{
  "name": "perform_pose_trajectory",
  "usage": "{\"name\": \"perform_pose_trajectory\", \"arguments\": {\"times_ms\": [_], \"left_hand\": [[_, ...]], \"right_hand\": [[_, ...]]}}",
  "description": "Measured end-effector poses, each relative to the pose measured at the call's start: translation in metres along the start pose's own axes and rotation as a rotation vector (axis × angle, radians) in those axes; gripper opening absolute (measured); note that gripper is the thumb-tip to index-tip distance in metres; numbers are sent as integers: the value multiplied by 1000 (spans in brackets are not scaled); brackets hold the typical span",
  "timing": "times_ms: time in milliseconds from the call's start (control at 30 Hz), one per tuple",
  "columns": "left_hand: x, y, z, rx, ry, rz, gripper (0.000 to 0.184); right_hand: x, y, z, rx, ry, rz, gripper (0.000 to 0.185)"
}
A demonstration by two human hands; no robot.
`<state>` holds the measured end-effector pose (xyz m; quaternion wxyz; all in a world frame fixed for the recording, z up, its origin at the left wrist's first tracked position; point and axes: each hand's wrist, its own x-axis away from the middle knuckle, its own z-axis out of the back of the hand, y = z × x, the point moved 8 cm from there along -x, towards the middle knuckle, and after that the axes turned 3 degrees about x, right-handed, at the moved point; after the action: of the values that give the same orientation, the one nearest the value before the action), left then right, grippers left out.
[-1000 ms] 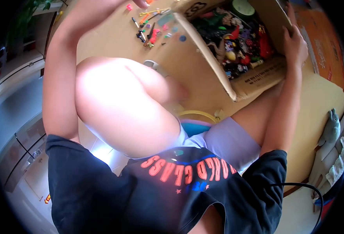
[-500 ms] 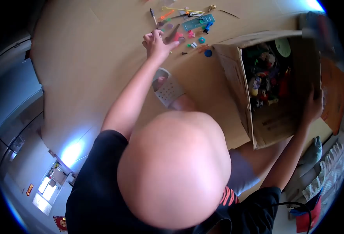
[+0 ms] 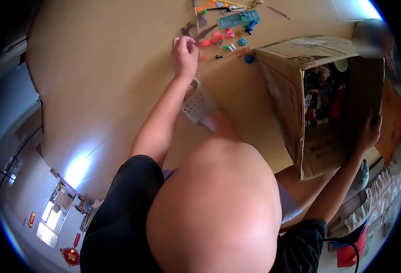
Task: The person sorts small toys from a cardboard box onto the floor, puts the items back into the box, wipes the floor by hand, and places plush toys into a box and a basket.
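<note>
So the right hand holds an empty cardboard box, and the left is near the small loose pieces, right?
Not empty: the head view shows a jumble inside the cardboard box. The right hand holds it; the left hand is near loose pieces.

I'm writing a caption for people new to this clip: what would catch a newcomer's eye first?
Probably the bare knee, large at the lower middle. Next comes the open cardboard box at the right, showing jumbled toys, its right edge held by the right hand. Then small bright pieces scattered across the floor at the top, near the left hand.
</note>
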<state>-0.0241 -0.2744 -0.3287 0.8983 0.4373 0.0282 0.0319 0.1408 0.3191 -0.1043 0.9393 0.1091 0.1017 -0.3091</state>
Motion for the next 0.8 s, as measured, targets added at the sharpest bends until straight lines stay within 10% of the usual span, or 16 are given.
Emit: {"name": "perform_pose_trajectory", "arguments": {"times_ms": [333,433,800], "left_hand": [[13,17,1,998,-212,591,24],[17,70,22,1170,-273,634,24],[111,306,37,692,-1176,-86,20]], "right_hand": [[8,-39,19,-126,-135,-91,49],[2,-5,-11,-63,2,245,57],[199,-231,145,-1843,-717,-263,34]]}}
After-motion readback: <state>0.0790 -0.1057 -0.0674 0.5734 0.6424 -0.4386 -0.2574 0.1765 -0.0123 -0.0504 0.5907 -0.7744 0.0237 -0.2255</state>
